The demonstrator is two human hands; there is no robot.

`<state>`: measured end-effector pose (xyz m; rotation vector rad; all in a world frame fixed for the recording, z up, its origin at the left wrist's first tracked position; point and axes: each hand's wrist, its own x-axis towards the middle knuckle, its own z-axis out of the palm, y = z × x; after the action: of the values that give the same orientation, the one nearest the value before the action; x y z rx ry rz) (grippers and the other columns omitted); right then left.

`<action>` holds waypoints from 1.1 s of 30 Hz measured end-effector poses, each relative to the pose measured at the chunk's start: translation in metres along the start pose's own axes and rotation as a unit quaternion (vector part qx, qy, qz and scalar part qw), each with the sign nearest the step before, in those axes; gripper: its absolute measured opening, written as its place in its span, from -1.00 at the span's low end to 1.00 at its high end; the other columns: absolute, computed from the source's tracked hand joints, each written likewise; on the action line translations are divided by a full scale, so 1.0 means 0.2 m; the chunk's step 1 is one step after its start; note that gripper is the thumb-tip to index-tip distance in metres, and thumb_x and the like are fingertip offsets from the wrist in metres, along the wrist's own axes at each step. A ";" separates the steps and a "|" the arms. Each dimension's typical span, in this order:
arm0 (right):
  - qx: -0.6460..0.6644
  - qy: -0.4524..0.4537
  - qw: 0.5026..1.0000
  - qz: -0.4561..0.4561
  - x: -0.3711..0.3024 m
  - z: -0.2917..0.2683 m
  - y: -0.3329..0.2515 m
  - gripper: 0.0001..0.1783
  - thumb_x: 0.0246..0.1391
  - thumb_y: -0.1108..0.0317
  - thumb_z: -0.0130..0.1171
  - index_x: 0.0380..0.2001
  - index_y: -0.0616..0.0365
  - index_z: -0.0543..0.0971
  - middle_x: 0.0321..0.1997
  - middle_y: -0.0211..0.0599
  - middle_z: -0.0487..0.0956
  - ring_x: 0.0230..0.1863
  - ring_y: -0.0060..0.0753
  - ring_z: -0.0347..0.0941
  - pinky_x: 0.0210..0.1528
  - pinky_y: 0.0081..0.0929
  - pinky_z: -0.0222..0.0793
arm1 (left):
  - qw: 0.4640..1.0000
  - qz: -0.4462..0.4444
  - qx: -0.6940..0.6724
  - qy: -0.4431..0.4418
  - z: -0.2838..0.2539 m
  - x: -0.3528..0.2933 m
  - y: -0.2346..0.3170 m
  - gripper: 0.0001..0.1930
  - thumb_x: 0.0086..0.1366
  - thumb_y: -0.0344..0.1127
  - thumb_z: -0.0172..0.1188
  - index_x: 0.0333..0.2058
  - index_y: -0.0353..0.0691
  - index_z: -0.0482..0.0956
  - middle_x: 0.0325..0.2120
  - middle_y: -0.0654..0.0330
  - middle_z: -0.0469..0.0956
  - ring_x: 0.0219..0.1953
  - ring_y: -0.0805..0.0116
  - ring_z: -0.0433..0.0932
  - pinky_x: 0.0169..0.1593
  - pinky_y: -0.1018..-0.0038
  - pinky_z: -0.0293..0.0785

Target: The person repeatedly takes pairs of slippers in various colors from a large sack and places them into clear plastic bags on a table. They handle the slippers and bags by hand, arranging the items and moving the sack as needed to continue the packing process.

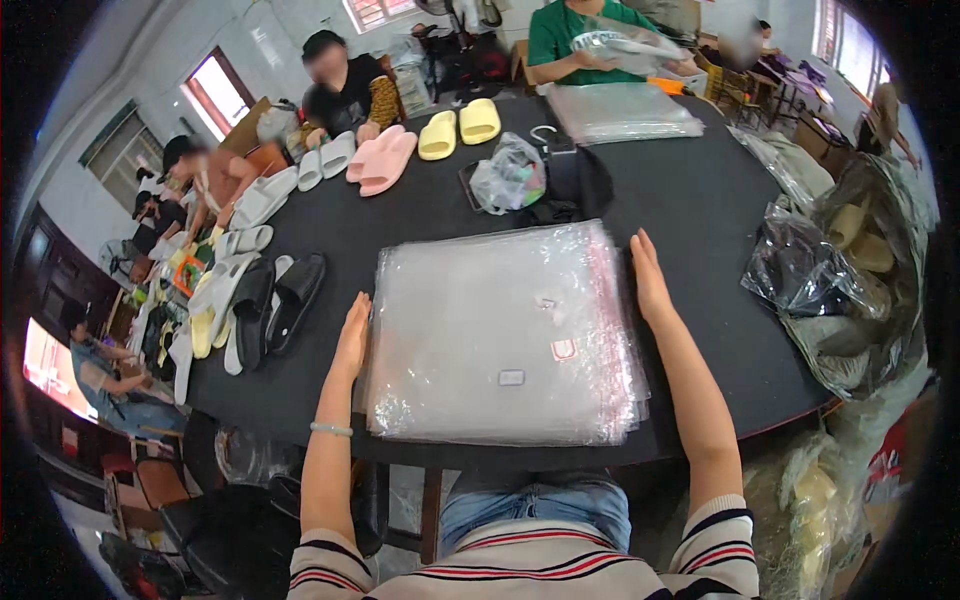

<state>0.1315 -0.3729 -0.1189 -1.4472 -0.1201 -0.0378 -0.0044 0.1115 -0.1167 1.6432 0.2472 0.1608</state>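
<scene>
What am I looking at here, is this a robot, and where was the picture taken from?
No robot: these are bare human hands, the left hand and the right hand, held open on either side of a stack of clear plastic bags; neither grips anything. The picture comes from a wide fisheye camera worn on the head, the left of a pair, looking down, so straight edges bend toward the rim. The dark table also bears pink slippers, yellow slippers, black slippers and, at its far side, a second stack of clear plastic.
</scene>
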 end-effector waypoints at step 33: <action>-0.452 0.453 0.768 0.030 -0.10 -1.21 -0.15 -0.34 -0.14 0.03 0.38 0.02 0.07 0.45 0.12 -0.10 0.42 0.21 0.00 0.23 0.18 -0.08 0.17 | 0.849 0.197 0.488 -0.047 0.18 -0.02 -0.02 -0.39 0.33 -0.21 0.03 0.31 -0.21 0.13 0.29 0.06 0.18 0.35 0.04 0.08 0.40 0.15 -0.18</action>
<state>0.1228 -0.6177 -0.1193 -2.2280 0.8601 -0.8371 0.0001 0.0762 -0.1243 2.7086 -0.1317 0.2918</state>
